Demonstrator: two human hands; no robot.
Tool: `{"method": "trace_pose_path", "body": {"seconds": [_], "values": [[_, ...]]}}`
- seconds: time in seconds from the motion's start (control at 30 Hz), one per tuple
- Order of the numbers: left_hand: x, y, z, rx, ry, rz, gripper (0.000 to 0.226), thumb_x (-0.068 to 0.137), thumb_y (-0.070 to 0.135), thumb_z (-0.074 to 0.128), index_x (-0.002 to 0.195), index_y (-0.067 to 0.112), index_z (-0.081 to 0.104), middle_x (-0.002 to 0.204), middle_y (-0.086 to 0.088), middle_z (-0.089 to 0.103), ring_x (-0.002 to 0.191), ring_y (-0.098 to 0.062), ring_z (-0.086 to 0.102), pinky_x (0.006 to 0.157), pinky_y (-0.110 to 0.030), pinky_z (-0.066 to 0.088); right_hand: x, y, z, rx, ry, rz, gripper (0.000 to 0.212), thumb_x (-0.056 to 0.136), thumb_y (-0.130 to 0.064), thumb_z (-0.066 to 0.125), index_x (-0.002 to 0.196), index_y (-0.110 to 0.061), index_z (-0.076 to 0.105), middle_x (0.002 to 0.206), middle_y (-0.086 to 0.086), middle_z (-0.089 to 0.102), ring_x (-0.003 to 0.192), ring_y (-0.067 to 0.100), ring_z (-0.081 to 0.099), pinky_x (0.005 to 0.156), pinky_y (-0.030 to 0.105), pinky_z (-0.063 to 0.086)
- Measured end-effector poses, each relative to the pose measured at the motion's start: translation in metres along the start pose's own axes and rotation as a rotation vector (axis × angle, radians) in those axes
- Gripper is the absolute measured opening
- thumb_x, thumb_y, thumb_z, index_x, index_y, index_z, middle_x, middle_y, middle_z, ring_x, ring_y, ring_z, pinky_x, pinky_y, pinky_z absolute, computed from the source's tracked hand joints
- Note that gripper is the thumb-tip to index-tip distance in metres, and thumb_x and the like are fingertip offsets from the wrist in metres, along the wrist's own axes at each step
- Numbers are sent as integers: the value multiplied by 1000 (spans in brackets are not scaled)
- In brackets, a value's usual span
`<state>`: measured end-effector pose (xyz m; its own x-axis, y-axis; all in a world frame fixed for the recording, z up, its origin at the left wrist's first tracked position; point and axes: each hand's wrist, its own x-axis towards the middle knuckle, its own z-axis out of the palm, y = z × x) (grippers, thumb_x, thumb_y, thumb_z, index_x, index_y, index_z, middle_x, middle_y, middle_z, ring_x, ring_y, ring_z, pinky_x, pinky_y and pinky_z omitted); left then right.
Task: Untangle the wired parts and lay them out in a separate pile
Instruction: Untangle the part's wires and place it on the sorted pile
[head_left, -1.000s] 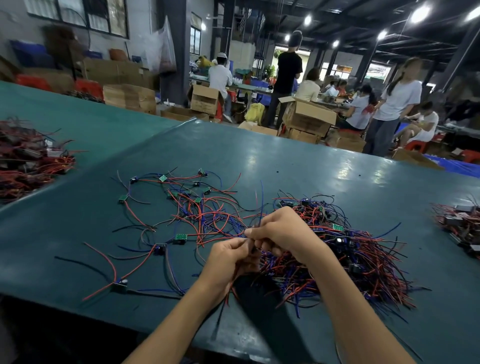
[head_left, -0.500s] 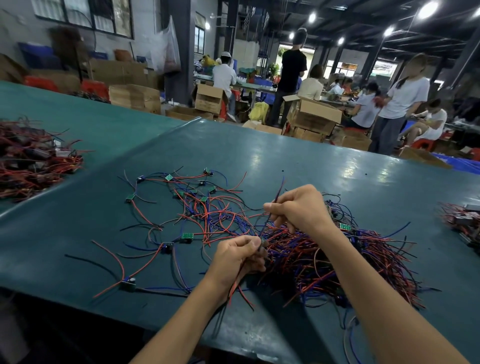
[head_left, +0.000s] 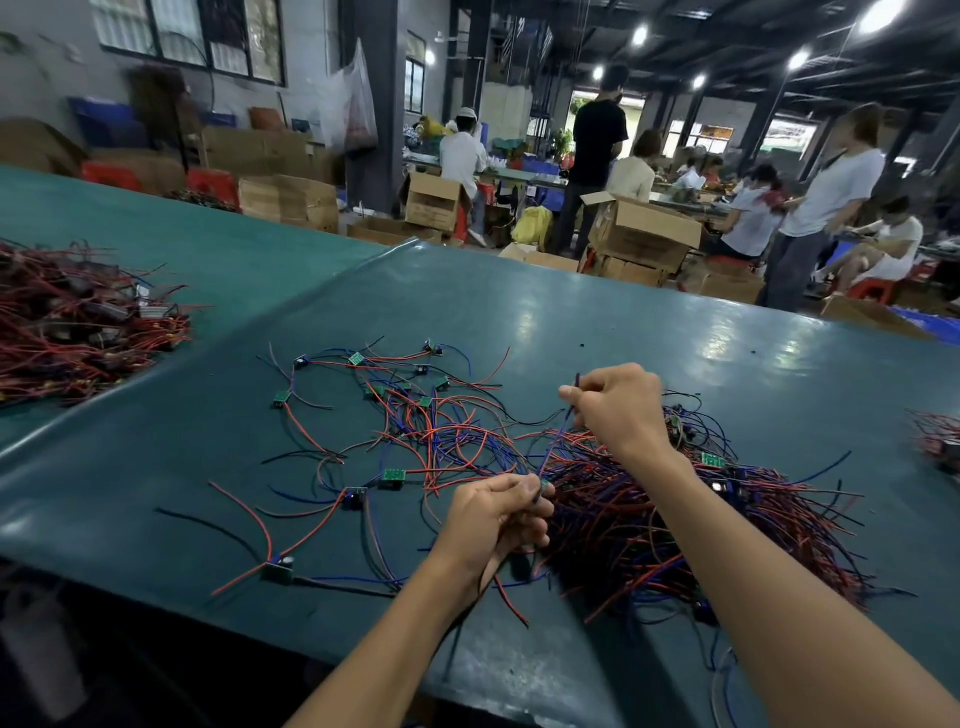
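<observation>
Left hand (head_left: 496, 519) pinches 1 wired part (head_left: 543, 488) beside tangled pile (head_left: 675, 530); right hand (head_left: 618, 410) pinches its blue wire (head_left: 558, 441), probably the free end. Light, floppy, snags easily: grip the part itself, pull gently.

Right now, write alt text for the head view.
The left hand and right hand hold a blue wire stretched between them over a green table. A tangled pile of red and blue wired parts lies under the right forearm; separated parts are spread to its left.

No legible text anywhere.
</observation>
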<state>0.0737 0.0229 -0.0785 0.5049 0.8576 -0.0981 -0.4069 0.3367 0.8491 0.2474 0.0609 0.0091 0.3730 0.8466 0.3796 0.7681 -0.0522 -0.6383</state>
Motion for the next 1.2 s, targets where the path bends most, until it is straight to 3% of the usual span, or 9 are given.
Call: {"method": "trace_pose_path", "body": {"seconds": [0.1,0.27,0.37,0.43,0.6,0.77,0.9,1.03,1.2], "values": [[1,0,-1,-15,20,-5,27,81,24,71,89,-2,72,73,-12,66,55,-17,59,56,-29,56,1,5,7,18,30,-18,32,85,-22,78,63,0,69,56,18,66,45,11,65,53,31,53],[2,-3,-4,-79,77,3,19,96,12,63,91,-4,72,75,-14,66,57,-17,61,56,-30,56,4,13,7,128,162,79,34,95,-25,64,73,0,70,58,13,67,58,31,67,68,47,58],[2,-2,-5,-155,106,19,21,97,13,61,91,-3,73,78,-16,69,61,-20,66,58,-31,58,-4,10,0,133,230,79,30,103,-30,53,84,-9,61,71,5,65,70,23,65,75,36,50],[3,-1,-5,-196,101,11,17,96,12,61,95,-1,72,84,-17,73,68,-22,71,61,-31,60,-19,-1,-7,126,240,9,27,103,-30,52,97,-14,73,74,-5,64,71,13,62,74,32,47],[3,0,-5,-202,80,26,23,80,25,75,96,9,73,103,-15,76,90,-24,75,72,-30,59,-76,-16,-9,183,7,54,35,97,-31,61,74,-9,75,64,3,71,61,22,71,68,46,61],[4,2,-6,-291,34,43,26,76,29,77,93,9,73,98,-10,76,87,-19,74,67,-28,59,-123,-7,11,168,-100,134,25,92,-40,67,79,-23,79,66,-9,73,62,-6,65,63,24,52],[4,3,-3,-270,12,29,30,72,30,77,90,6,73,94,-14,76,86,-24,75,74,-39,62,-123,-1,27,397,-332,245,32,94,-31,69,81,-4,77,77,18,73,68,12,62,68,40,57],[1,5,-2,-238,17,-6,35,73,33,77,94,6,68,92,-11,75,74,-22,73,57,-35,59,-121,-3,34,663,-427,312,24,97,-18,67,76,-11,77,76,9,73,63,12,66,55,27,56],[-1,5,-3,-165,-2,-11,43,80,36,74,103,0,65,86,-14,70,63,-23,67,45,-29,52,-125,-2,33,683,-419,255,21,96,-14,67,80,-13,80,73,8,74,67,21,66,54,28,55]]}}
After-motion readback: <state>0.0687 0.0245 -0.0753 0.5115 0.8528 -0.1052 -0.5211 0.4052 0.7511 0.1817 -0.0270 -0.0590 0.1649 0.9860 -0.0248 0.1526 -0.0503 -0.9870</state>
